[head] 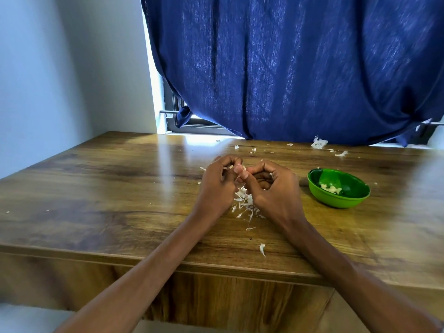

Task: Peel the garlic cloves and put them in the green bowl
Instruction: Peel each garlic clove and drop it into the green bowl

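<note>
Here both hands, left hand (217, 186) and right hand (274, 188), pinch one garlic clove (240, 168) between curled fingertips; a slip could drop it among the peels (245, 201) below, short of the bowl (338, 188) to the right.

Two bare forearms are seen, with no sleeves worn as far as the frame edge. A ring is worn on a finger of the right hand (276, 188)

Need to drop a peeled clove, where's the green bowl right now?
In the head view, the green bowl sits on the wooden table, just right of the right hand.
</note>
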A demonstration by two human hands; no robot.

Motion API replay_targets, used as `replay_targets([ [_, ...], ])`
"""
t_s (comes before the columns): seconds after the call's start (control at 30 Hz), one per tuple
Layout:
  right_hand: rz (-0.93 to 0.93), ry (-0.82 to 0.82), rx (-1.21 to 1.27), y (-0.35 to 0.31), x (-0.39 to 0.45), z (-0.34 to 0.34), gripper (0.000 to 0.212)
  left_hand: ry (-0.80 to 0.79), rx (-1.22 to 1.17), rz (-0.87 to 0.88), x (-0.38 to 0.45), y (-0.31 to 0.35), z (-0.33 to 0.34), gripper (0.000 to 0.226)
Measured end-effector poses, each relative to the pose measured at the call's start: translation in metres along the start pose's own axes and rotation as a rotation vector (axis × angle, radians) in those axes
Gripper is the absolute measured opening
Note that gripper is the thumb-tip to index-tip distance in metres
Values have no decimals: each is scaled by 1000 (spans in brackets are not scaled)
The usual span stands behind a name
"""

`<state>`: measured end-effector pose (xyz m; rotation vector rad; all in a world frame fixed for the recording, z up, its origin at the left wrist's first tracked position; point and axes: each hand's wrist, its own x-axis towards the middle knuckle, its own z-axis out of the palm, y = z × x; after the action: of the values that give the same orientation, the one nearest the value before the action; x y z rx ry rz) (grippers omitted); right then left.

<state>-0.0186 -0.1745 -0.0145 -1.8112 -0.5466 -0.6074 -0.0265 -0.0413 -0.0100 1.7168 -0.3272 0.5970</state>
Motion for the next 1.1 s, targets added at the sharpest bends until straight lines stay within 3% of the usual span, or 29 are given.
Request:
replay_targets([
  [0.27,21,32,3,-2,0,-2,9,56,-27,-10,2,-3,-5,28],
  [0.5,4,48,-27,-4,0,-3,14,164,-69,-50,1,-3,-7,16],
  [1.1,8,57,-9,-2,0,-3,18,153,-76,-156,4,-6,-6,25],
])
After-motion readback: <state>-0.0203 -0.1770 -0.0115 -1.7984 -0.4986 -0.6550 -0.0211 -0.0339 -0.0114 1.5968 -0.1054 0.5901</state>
